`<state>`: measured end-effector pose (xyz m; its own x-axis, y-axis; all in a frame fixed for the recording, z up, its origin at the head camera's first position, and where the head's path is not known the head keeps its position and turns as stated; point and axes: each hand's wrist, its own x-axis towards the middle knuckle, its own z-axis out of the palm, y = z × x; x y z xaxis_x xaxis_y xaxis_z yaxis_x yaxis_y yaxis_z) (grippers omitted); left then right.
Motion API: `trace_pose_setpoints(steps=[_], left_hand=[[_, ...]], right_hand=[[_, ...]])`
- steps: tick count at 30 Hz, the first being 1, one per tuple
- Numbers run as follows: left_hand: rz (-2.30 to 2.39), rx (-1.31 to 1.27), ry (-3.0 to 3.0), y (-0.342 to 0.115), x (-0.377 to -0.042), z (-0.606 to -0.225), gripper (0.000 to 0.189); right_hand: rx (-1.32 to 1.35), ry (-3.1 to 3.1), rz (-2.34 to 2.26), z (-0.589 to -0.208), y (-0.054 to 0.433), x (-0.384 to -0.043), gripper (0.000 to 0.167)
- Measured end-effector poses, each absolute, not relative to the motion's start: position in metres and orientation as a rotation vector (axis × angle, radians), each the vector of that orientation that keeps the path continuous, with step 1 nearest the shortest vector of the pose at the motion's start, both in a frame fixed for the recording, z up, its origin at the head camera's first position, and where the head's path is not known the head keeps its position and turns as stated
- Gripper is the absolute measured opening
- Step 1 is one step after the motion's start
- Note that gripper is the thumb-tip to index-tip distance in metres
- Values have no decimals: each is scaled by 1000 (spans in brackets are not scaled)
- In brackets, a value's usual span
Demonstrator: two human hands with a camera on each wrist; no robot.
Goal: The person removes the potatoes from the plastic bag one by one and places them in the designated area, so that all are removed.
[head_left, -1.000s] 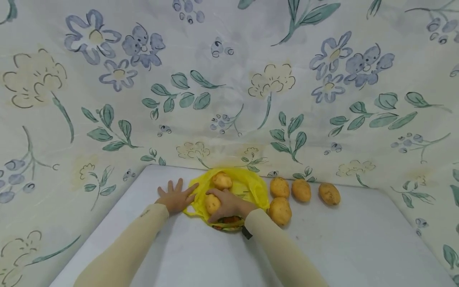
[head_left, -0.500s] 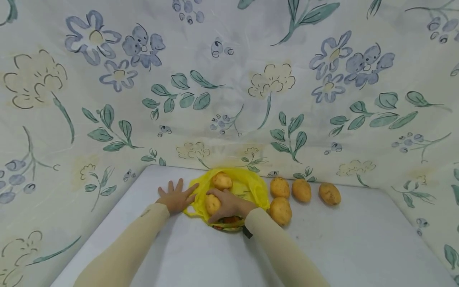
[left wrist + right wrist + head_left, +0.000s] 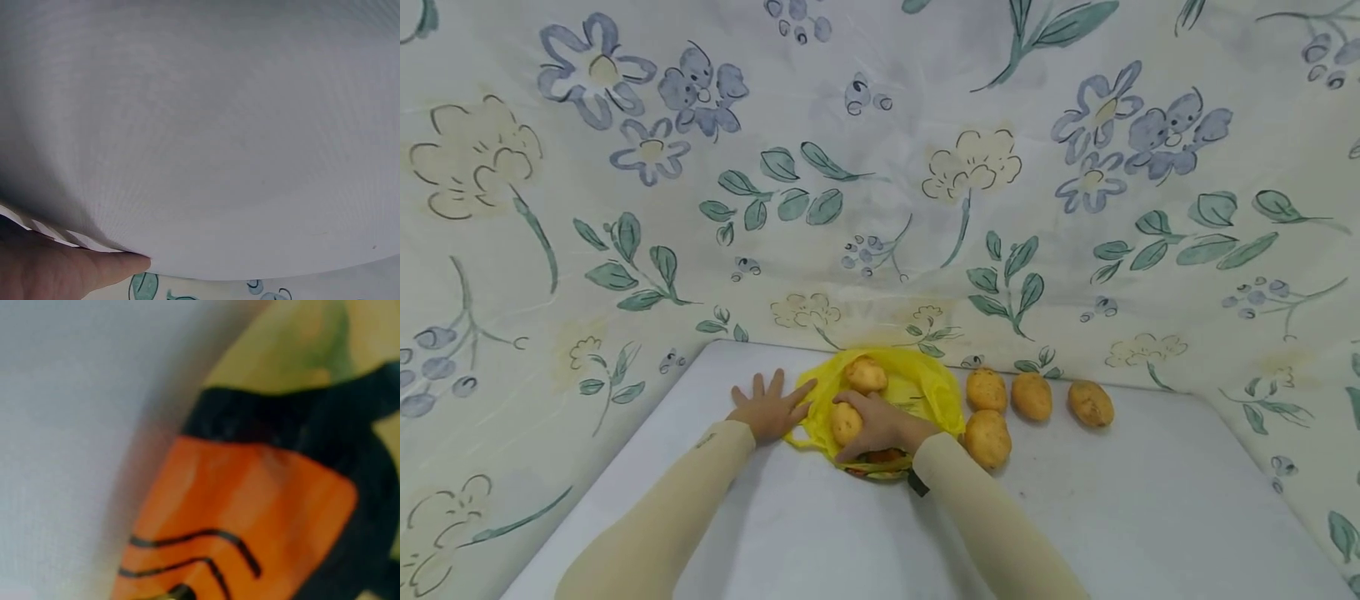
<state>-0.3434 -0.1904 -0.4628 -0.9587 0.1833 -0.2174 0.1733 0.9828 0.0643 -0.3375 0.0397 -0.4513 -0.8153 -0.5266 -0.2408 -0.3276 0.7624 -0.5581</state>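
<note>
A yellow plastic bag (image 3: 938, 385) lies on the white table with its mouth spread open. Inside it my right hand (image 3: 886, 427) grips a potato (image 3: 846, 425), thumb on the near side and fingers over the top. Another potato (image 3: 867, 375) rests in the bag just behind. My left hand (image 3: 767, 412) lies flat on the table with fingers spread, its thumb at the bag's left edge. Part of that left hand (image 3: 69, 270) shows low in the left wrist view. Close up in the right wrist view is the bag's orange and black print (image 3: 250, 500).
Right of the bag are several loose potatoes: one at the front (image 3: 987, 440), one behind it (image 3: 986, 389), one beside that (image 3: 1032, 397) and one farther right (image 3: 1091, 404). A flower-patterned sheet (image 3: 880, 275) rises behind the white table (image 3: 1112, 517).
</note>
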Motion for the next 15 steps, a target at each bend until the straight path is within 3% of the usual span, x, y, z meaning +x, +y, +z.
trace_pose_setpoints(steps=[15], left_hand=[[52,254,2903,-190,-344,-462,64]], right_hand=[[-662,2569,-689,-447,39,-336,87]])
